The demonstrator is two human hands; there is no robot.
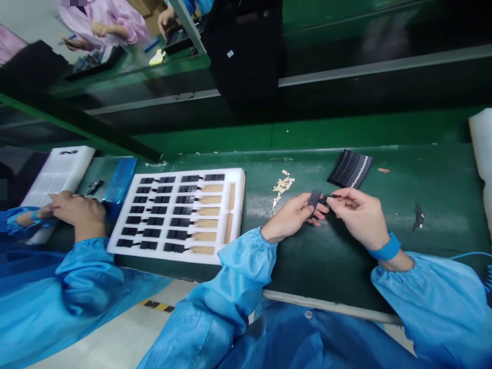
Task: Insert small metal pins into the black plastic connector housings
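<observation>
Between its thumb and fingers my left hand (pixel 289 218) grips a flat black plastic part (pixel 314 199). Close beside it, my right hand (pixel 360 211) pinches a small dark piece (pixel 332 197) at the end of that part; its exact kind is too small to make out. Just behind my hands lies a ribbed black strip sheet (pixel 350 169) with a pale line across it. A loose heap of small cream-coloured pieces (pixel 283 183) is on the green bench to the left of the sheet.
A white foam tray (pixel 237 205) with rows of black parts stands left. Beyond it are a blue packet (pixel 122 179) and a co-worker's hands (pixel 82 212). A small black part (pixel 418 217) lies right. A green post (pixel 77 120) slants across the left; another foam block (pixel 482 148) stands far right.
</observation>
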